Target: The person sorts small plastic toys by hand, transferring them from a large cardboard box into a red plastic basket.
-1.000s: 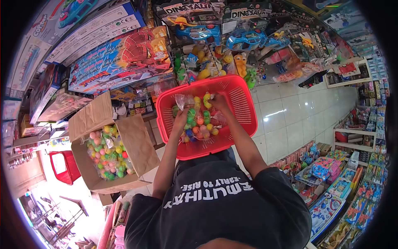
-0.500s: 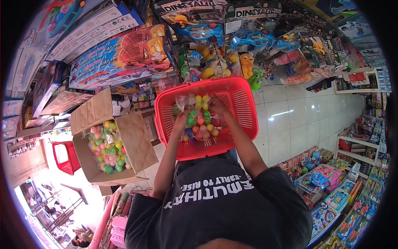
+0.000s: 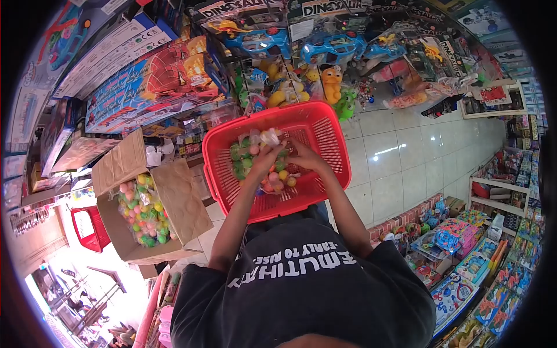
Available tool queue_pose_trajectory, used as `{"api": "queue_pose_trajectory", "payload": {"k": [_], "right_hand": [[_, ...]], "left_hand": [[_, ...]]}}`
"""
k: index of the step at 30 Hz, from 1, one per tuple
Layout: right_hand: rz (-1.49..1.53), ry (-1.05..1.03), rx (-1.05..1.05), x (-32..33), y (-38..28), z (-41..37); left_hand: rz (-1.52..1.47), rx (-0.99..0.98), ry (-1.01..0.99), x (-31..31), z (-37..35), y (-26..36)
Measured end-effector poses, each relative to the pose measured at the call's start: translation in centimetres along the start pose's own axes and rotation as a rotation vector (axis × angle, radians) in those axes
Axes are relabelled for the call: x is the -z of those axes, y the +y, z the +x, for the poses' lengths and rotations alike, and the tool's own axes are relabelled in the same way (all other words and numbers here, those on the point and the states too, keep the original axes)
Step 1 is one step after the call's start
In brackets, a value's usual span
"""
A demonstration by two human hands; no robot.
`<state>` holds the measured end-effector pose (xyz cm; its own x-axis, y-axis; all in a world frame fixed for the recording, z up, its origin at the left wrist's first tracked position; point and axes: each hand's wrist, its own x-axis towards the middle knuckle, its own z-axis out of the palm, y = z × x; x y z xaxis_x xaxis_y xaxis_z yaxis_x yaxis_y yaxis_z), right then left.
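A red plastic basket [image 3: 339, 145] is in front of my body, with clear bags of colourful small balls [image 3: 278, 180] in its left and middle part. My left hand [image 3: 267, 161] reaches over the bags, its fingers closed at the crumpled clear plastic; its fingertips are partly hidden. Close beside it, my right hand [image 3: 306, 158] is over the middle of the basket, thumb and fingers apart, near the same plastic. Left of the basket, an open cardboard box [image 3: 185, 197] contains more bagged balls [image 3: 146, 211].
Boxed toys [image 3: 156, 81] and dinosaur toy packs [image 3: 331, 49] line the far side. An orange toy figure [image 3: 332, 86] stands behind the basket. Tiled floor [image 3: 394, 151] lies to the right, packaged toys [image 3: 452, 243] at lower right. Another red basket [image 3: 98, 226] is far left.
My left hand has moved right across the bags, closer to my right hand. The bagged balls have shifted left in the basket. The whole view has shifted slightly.
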<state>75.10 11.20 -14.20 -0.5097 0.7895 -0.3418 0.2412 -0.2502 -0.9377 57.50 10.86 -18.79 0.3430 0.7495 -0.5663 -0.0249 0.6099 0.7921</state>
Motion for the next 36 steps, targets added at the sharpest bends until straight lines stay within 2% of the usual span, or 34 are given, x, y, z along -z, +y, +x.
{"api": "queue_pose_trajectory", "payload": {"k": [1,2,3,7,9,10,12,13,14,15,17,18,20,24,27,29,32,34,36], "right_hand": [[-0.174,0.120,0.011,0.1,0.5,-0.2],[-0.347,0.239,0.023,0.2,0.9,-0.4],[-0.344,0.241,0.022,0.6,2.0,-0.4],[-0.353,0.278,-0.045,2.2,3.8,-1.0],[-0.406,0.304,-0.091,3.0,4.1,-1.4],[-0.494,0.247,-0.137,3.3,4.8,-1.3],[-0.580,0.185,-0.181,3.3,6.2,-0.6],[-0.662,0.084,-0.275,3.3,7.0,-0.2],[-0.743,-0.015,-0.371,3.2,7.8,0.1],[-0.744,-0.011,-0.373,3.0,8.6,0.4],[-0.879,-0.108,-0.449,2.1,9.6,1.0],[-0.878,-0.106,-0.449,1.8,9.7,1.3],[-0.961,-0.239,-0.444,1.0,9.9,1.6],[-0.968,-0.227,-0.492,0.0,10.9,1.7],[-0.890,-0.294,-0.415,-0.3,15.8,3.0],[-0.808,-0.310,-0.254,-0.4,19.2,3.9],[-0.733,-0.239,-0.292,-0.4,15.9,2.9],[-0.757,-0.274,-0.310,-0.2,14.1,2.6],[-0.780,-0.309,-0.328,-0.2,13.9,2.7]], "left_hand": [[0.002,0.002,-0.005,-1.2,-1.0,1.4],[-0.194,0.001,0.011,-2.7,-2.0,2.8],[-0.389,0.001,0.031,-3.8,-2.9,3.8],[-0.414,0.032,0.085,-3.3,-1.1,1.2],[0.555,-0.242,-0.011,-2.4,-0.9,-0.2],[0.552,-0.239,-0.010,-2.6,-0.3,-1.6],[1.093,-0.190,-0.321,-3.2,0.3,-4.1],[1.093,-0.189,-0.320,-3.7,-0.9,-4.0],[1.283,-0.253,-0.284,-4.3,-2.6,-4.2],[1.472,-0.322,-0.246,-4.9,-3.6,-4.1],[1.520,-0.311,-0.257,-4.8,-3.2,-5.6],[1.570,-0.292,-0.262,-4.8,-3.2,-5.4],[1.596,-0.235,-0.268,-4.7,-3.5,-5.2],[1.624,-0.140,-0.275,-4.4,-3.5,-5.2],[1.578,-0.116,-0.322,-4.0,-3.6,-3.9],[1.572,-0.111,-0.323,-3.9,-3.3,-4.1],[1.537,-0.140,-0.302,-3.7,-3.4,-4.1],[1.510,-0.178,-0.284,-3.2,-2.9,-4.6],[1.230,-0.252,-0.271,-2.0,-1.7,-5.4]]}}
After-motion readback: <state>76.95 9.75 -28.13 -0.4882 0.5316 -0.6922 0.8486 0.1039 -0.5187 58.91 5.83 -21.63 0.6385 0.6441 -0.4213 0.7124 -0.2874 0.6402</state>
